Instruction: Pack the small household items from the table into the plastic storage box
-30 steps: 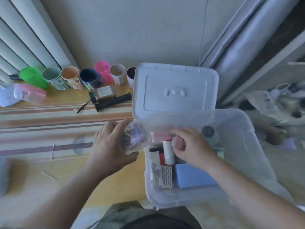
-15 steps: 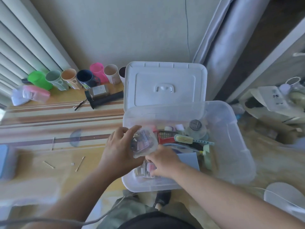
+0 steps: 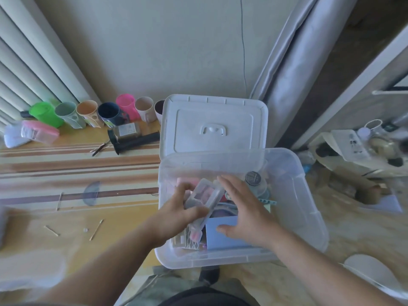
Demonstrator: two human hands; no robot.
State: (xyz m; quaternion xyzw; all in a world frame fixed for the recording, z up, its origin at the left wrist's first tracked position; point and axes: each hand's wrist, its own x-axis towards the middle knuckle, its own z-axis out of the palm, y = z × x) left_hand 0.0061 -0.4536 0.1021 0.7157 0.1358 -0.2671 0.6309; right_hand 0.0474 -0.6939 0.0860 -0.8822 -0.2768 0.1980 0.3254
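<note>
Head view, left hand (image 3: 176, 214) perhaps lowered case (image 3: 204, 196) into box (image 3: 309, 208)

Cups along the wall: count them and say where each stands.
7, in a row left to right: green, grey-green, peach, navy, pink, beige, and a dark one partly hidden by the lid; more may hide behind it.

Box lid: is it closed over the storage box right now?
No, the white lid stands open behind the storage box, with both hands inside.
</note>
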